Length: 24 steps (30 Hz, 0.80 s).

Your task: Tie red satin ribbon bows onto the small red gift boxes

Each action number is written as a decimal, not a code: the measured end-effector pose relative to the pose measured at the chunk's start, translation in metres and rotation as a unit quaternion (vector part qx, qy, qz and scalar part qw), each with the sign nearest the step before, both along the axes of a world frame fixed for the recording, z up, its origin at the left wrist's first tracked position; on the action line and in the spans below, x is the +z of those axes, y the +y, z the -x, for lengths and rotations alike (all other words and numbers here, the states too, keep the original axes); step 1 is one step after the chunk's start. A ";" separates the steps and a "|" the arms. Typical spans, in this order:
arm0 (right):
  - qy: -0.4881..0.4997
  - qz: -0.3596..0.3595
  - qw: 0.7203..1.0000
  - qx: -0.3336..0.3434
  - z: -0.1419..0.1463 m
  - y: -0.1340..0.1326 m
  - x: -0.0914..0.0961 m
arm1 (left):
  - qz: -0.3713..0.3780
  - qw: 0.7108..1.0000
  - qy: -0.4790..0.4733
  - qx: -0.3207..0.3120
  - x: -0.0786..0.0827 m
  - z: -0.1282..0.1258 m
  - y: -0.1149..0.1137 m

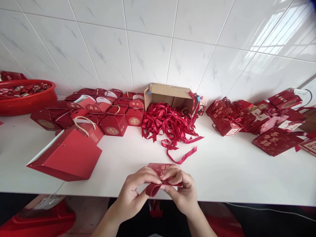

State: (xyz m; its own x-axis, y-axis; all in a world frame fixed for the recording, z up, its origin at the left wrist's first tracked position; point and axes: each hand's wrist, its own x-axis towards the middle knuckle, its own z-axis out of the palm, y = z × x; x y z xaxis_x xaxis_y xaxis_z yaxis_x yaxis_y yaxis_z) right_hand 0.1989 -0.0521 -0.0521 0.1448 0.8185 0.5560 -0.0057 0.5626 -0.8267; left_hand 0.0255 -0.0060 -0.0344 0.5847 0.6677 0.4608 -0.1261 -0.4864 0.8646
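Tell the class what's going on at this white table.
A person's left hand and right hand pinch a looped red ribbon by a small red box near the front edge of the table. Beyond them, a ribbon pile spills from an open cardboard box. Red gift boxes stand on the left and lie about on the right.

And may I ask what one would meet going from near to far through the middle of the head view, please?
Left hand and right hand side by side → stray ribbon end → heap of red ribbons → cardboard box → tiled wall.
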 end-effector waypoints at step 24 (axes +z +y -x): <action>-0.067 -0.097 0.993 -0.018 -0.002 -0.005 0.015 | -0.080 0.995 0.040 -0.031 -0.003 -0.001 0.006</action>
